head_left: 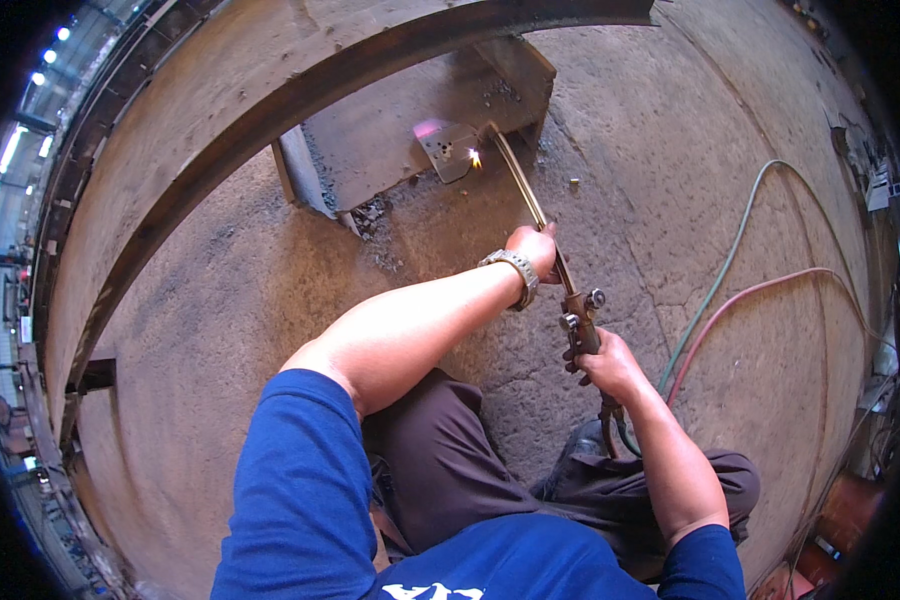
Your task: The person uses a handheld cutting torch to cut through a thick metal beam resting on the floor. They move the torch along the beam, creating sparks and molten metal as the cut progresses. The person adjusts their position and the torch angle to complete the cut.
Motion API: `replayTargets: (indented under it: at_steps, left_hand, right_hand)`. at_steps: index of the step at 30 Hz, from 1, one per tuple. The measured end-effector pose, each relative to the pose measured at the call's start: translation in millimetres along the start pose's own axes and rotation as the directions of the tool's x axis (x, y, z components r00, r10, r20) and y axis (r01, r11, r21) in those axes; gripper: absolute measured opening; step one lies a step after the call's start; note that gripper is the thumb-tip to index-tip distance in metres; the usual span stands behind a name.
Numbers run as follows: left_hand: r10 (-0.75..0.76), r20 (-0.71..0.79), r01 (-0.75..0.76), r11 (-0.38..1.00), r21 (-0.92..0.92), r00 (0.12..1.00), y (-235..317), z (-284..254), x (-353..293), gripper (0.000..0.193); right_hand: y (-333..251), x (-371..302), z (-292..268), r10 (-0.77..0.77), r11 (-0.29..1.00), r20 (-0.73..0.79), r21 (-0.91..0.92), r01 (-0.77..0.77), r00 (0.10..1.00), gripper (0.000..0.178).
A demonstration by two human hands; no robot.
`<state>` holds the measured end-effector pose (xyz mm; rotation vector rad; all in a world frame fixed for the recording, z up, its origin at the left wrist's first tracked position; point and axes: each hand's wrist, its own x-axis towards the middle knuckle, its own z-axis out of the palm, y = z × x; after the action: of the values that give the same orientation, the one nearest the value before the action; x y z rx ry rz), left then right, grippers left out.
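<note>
A cutting torch (519,178) slants away from me, its long metal tubes reaching toward a steel plate. My left hand (534,250) is closed around the tubes partway along. Further back, my right hand (610,364) grips the torch handle, just behind the valve knobs (582,309). A small bright flame (475,157) burns beside the torch head, at the edge of a small plate with holes (448,151). That plate lies on the front edge of a larger rusty steel piece (370,130) with upright sides. The exact point where the flame meets the metal is blurred by glare.
A long curved steel beam (240,130) arches over the left and far side. Green hose (735,245) and red hose (740,294) run along the floor at right. Dark debris (373,217) lies beside the steel piece. My bent legs (440,440) are close below the torch.
</note>
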<state>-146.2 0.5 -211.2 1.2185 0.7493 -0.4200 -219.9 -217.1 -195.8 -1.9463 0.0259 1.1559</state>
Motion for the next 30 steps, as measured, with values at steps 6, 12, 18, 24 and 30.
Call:
replayTargets:
  at_steps: [6, 12, 18, 24, 30]
  left_hand:
    - [-0.011, -0.010, 0.011, 0.999, 0.034, 1.000, 6.2, 4.9, -6.1, 0.038]
    - [-0.016, 0.001, 0.016, 0.998, 0.056, 1.000, 3.3, 2.3, -0.1, 0.037]
    - [-0.020, -0.006, 0.020, 0.997, 0.077, 1.000, 5.8, 5.3, -2.1, 0.038]
    - [-0.037, -0.031, 0.040, 0.995, 0.093, 0.999, 4.1, 3.9, 0.3, 0.038]
    - [-0.024, -0.025, 0.026, 0.995, 0.098, 0.999, 4.5, 3.2, -0.6, 0.039]
  right_hand:
    - [-5.1, -4.4, -2.5, 0.006, 1.000, -0.017, -0.027, -0.007, 1.000, 0.031]
    - [2.6, 1.0, -2.5, -0.019, 1.000, -0.014, -0.019, 0.019, 1.000, 0.027]
    - [5.7, 2.2, -4.5, -0.014, 0.999, -0.030, -0.030, 0.013, 0.999, 0.025]
    - [0.8, -0.3, -3.9, -0.025, 0.999, -0.026, -0.031, 0.024, 0.999, 0.024]
    - [5.4, 3.6, -4.1, -0.006, 1.000, -0.002, 0.001, 0.006, 1.000, 0.025]
